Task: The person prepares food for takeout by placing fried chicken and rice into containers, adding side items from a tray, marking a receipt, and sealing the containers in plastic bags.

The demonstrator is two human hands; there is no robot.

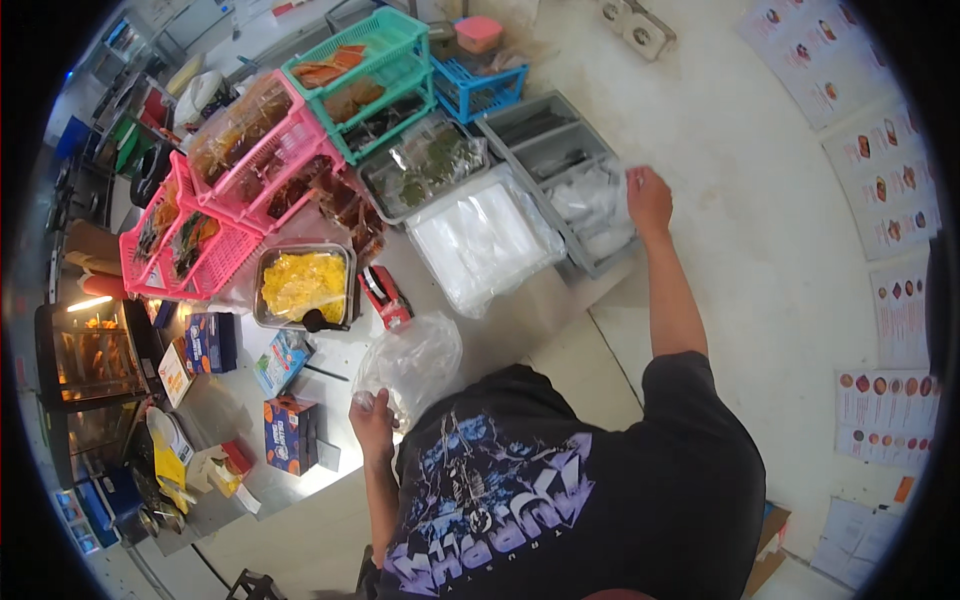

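My left hand (372, 422) is closed on the gathered end of a clear plastic bag (412, 365) at the front of the steel counter. A red tape dispenser (384, 295) lies just beyond the bag. My right hand (649, 200) is at the right rim of a grey divided tray (553, 108), beside the compartment of small clear plastic packets (590, 205). Its fingers are curled together, and whatever they may hold is too small to make out. Between the hands lies a stack of white plastic bags (485, 238).
A container of yellow food (305, 285) stands left of the tape dispenser. Behind are pink baskets (215, 245), green baskets (365, 85) and a covered tray of leaves (425, 165). Small boxes (290, 435) and a lit food warmer (95, 350) stand at left; a wall is at right.
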